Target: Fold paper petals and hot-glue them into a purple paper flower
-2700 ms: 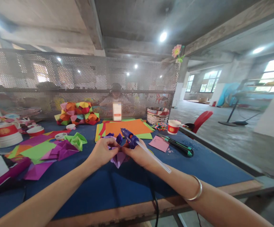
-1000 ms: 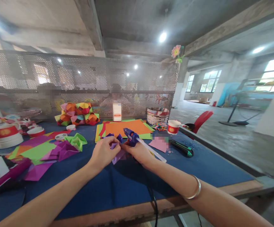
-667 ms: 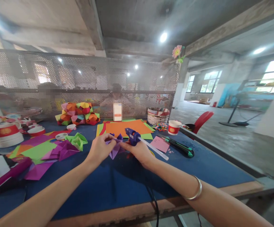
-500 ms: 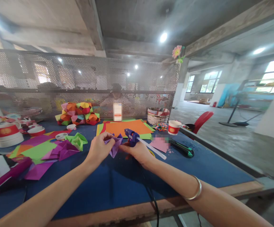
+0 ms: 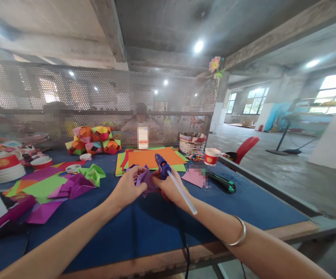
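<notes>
My left hand (image 5: pixel 127 186) pinches a folded purple paper piece (image 5: pixel 146 179) above the blue tabletop, thumb toward me and fingers on the far side. Close by on the right, my right hand (image 5: pixel 172 189) is wrapped round a dark blue hot glue gun (image 5: pixel 163 166). A long translucent glue stick (image 5: pixel 182 192) sticks out of the gun's back end, over my right wrist. The gun's nozzle points up and away from me. Fingertips of my right hand meet or nearly meet the paper's right edge. Something red and yellow shows partly under my right palm.
Stacked coloured paper sheets (image 5: pixel 149 158) lie ahead. A green-black utility knife (image 5: pixel 223 182), pink paper (image 5: pixel 195 177) and a paper cup (image 5: pixel 212 156) are right. Folded purple papers (image 5: pixel 79 186) and origami balls (image 5: pixel 94 140) sit left. The gun's black cord (image 5: pixel 187 248) crosses the front edge.
The glue gun has turned, so its stick slopes down more steeply. My left hand has moved slightly right, and the purple paper has turned in its fingers. The view has shifted slightly.
</notes>
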`<state>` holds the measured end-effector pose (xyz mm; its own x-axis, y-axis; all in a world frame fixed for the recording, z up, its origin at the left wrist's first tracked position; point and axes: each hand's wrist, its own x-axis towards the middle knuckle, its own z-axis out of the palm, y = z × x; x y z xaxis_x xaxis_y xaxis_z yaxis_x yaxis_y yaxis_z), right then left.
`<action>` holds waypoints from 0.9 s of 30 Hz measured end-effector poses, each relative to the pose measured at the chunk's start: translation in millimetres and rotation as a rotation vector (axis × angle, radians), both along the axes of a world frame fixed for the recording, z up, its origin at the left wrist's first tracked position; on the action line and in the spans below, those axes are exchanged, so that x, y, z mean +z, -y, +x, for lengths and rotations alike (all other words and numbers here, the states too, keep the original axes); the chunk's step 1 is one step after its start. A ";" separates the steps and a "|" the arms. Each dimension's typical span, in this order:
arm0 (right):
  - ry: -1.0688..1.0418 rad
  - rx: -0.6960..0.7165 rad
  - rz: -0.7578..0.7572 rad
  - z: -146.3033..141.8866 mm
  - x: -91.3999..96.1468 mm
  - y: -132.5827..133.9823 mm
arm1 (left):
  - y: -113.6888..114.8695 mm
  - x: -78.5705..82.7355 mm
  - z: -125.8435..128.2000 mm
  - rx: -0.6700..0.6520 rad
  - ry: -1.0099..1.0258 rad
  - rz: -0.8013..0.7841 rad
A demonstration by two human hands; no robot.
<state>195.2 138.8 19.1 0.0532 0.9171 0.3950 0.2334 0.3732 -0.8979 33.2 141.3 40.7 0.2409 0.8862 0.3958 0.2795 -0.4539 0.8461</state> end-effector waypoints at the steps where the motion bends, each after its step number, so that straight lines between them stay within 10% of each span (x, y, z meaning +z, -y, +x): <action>1: -0.015 0.001 -0.001 0.2 -1.8 -1.1 | 0.2 0.2 0.2 -0.021 -0.004 -0.014; 27: -0.016 0.068 -0.145 -2.0 13.2 12.2 | -4.1 -1.9 -1.2 0.075 0.140 -0.069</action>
<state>193.1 126.7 32.3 -0.0063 0.9662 0.2577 0.1973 0.2539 -0.9469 32.0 145.5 38.8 0.1199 0.9258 0.3584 0.1873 -0.3756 0.9077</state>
